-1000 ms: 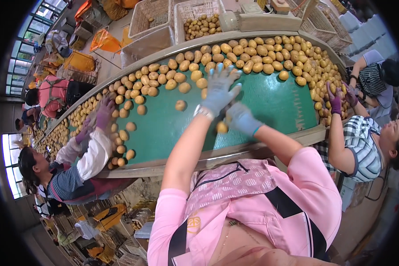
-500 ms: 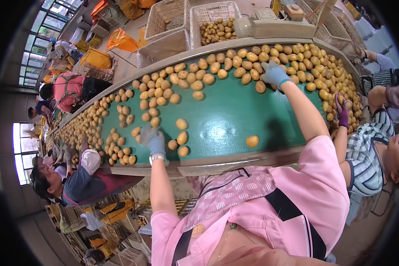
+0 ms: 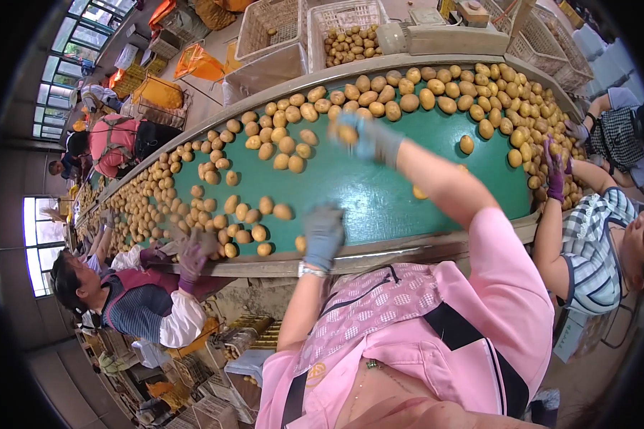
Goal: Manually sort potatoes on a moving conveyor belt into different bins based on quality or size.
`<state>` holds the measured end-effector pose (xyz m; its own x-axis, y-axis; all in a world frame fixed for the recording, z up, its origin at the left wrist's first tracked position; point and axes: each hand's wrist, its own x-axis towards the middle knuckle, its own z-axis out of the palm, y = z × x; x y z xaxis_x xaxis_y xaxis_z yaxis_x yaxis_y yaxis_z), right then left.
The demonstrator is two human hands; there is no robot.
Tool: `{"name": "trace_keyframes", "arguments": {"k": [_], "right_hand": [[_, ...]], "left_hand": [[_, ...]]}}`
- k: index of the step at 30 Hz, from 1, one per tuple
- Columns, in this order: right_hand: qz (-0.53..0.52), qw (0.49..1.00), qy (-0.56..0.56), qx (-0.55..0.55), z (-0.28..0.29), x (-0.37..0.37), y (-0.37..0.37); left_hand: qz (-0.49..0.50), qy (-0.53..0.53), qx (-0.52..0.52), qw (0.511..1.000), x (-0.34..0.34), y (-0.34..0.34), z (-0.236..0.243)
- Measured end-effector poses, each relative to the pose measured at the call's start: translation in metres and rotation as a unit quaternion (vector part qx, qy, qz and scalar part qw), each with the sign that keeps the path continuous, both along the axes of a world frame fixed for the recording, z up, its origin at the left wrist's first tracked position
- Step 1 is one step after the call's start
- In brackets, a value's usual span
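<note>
My right hand [image 3: 365, 137], in a blue-grey glove and blurred, is raised over the middle of the green conveyor belt [image 3: 379, 211] with its fingers closed round a potato [image 3: 346, 134]. My left hand [image 3: 323, 232], gloved alike, is low over the belt's near side beside a potato [image 3: 300, 243]; motion smears its fingers. Potatoes are heaped at the belt's right end [image 3: 526, 114], line the far side [image 3: 408, 101] and spread thickly to the left [image 3: 157, 189].
Co-workers stand at the left [image 3: 143, 311], far side [image 3: 114, 146] and right [image 3: 587, 257], some with gloved hands [image 3: 193, 261] at the belt. Plastic crates [image 3: 272, 25], one holding potatoes [image 3: 350, 43], stand beyond the rail [image 3: 265, 96], with orange sacks [image 3: 189, 63] farther left.
My right hand has swung left from the potatoes at the far right and now has one in it. My left hand has shifted right. The left co-worker's hand has come toward me.
</note>
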<state>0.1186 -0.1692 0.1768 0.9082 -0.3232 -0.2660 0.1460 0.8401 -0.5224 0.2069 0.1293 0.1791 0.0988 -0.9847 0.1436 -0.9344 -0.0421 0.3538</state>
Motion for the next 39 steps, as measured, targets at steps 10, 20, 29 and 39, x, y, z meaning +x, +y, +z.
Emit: {"name": "trace_keyframes", "arguments": {"k": [10, 20, 29, 39], "right_hand": [[-0.162, 0.263, 0.578, -0.756, -0.003, -0.091, -0.111], [0.061, 0.525, 0.375, -0.762, -0.030, -0.078, 0.067], [-0.042, 0.935, 0.139, -0.323, 0.050, -0.066, 0.130], [-0.001, 0.986, 0.096, 0.133, 0.045, -0.035, 0.168]], "left_hand": [[0.304, -0.026, -0.164, 0.938, 0.082, 0.068, -0.017], [-0.397, 0.073, -0.058, 0.913, -0.103, -0.085, 0.001], [0.030, -0.121, 0.063, 0.990, 0.074, 0.026, 0.019], [0.343, -0.049, -0.032, 0.938, 0.154, 0.136, -0.006]]}}
